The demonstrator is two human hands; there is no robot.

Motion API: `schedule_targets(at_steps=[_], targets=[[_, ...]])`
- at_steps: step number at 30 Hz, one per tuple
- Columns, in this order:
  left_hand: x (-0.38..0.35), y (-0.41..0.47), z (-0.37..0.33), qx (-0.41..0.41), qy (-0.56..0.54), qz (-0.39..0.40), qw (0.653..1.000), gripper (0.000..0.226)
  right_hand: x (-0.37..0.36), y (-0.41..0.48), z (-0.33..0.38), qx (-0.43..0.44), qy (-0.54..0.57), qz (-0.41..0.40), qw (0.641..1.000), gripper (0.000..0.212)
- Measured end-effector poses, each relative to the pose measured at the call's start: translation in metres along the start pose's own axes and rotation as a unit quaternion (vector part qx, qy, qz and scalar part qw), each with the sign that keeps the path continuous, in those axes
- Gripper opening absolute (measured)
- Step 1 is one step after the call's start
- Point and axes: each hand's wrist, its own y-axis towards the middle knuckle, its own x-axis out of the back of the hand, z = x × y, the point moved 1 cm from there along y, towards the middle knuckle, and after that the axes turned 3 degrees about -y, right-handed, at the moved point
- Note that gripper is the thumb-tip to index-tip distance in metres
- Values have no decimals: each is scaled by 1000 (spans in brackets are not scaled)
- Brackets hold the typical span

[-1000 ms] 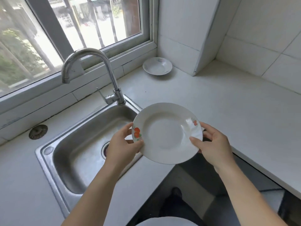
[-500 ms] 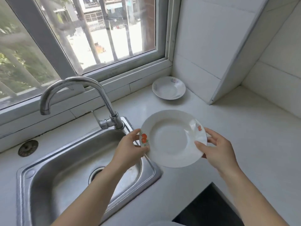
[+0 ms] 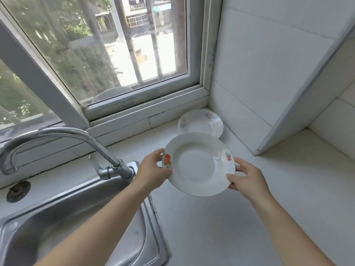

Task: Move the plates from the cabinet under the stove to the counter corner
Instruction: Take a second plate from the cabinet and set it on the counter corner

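Note:
I hold a white plate with orange fruit prints (image 3: pixel 198 164) in both hands above the white counter (image 3: pixel 221 217). My left hand (image 3: pixel 153 169) grips its left rim and my right hand (image 3: pixel 246 179) grips its right rim. The plate is tilted a little toward me. Just beyond it, a second white plate with pale flower prints (image 3: pixel 200 122) lies flat in the counter corner under the window, its near edge hidden by the held plate.
A steel sink (image 3: pixel 73 227) with a curved tap (image 3: pixel 76 143) fills the left side. The window sill (image 3: pixel 134 110) runs behind the counter. A tiled wall column (image 3: pixel 269 83) juts out on the right of the corner.
Both hands have carried the fruit-print plate forward from over the sink edge to just short of the corner plate. The view has moved closer to the window.

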Motion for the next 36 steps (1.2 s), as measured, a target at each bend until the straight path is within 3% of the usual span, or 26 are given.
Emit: schedule_targets(at_steps=[7, 15, 21, 26, 30, 36], targets=[[-28, 70, -21, 38, 34, -5, 999, 37, 4, 80, 4, -16, -25, 0, 1000, 43], [-46, 132, -17, 78, -7, -23, 997, 58, -1, 156, 5, -31, -40, 12, 999, 43], [-57, 162, -16, 104, -13, -32, 994, 56, -3, 200, 7, -29, -71, 26, 997, 47], [-64, 176, -10, 105, -2, -33, 994, 52, -5, 220, 0, -31, -104, 30, 994, 47], [-65, 188, -5, 84, 21, -21, 996, 36, -6, 227, -6, -38, -87, 19, 995, 47], [-68, 198, -1, 78, 39, -37, 996, 43, -9, 235, -14, -5, -115, -23, 993, 32]])
